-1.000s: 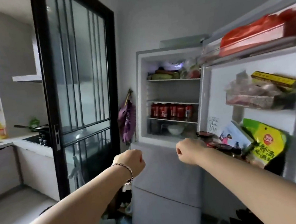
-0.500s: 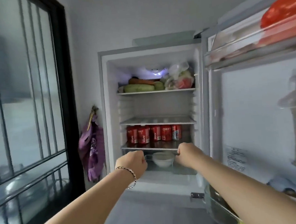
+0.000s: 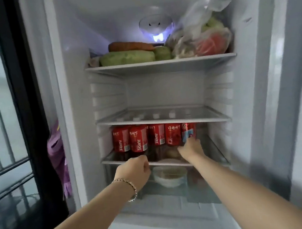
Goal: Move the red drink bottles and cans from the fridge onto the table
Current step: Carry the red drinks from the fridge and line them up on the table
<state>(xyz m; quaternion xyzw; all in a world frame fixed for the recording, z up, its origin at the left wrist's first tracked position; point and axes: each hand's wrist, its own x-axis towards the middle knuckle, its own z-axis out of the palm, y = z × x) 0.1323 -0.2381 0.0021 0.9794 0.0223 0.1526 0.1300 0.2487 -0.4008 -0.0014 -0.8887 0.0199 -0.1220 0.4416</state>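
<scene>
While both arms reach into the open fridge (image 3: 70, 102), the red-labelled drink bottles (image 3: 138, 140) stand upright in a close row on the third glass shelf (image 3: 213, 145), filling its left and middle part. At the right end of that row, touching the last bottle, stands a red can (image 3: 188, 130) with a pale blue patch on its side.

The left hand (image 3: 134, 171), with a beaded bracelet (image 3: 129, 184) on its wrist, is curled into a loose fist that holds nothing. It sits just in front of the shelf's front edge, below the second bottle from the left and clear of it. The right hand (image 3: 192, 149) is further in, over the shelf, with its fingertips up against the lower part of the can. Its back faces the camera, so I cannot tell whether the fingers close round the can or only touch it.

Above the row, the second shelf (image 3: 163, 119) shows the bottles' white caps through its glass. On the top shelf (image 3: 161, 64) lie a carrot (image 3: 129, 46), a pale green gourd (image 3: 126, 57) and a plastic bag of vegetables (image 3: 204, 39). A white bowl (image 3: 169, 177) sits under the third shelf, between the two wrists.
</scene>
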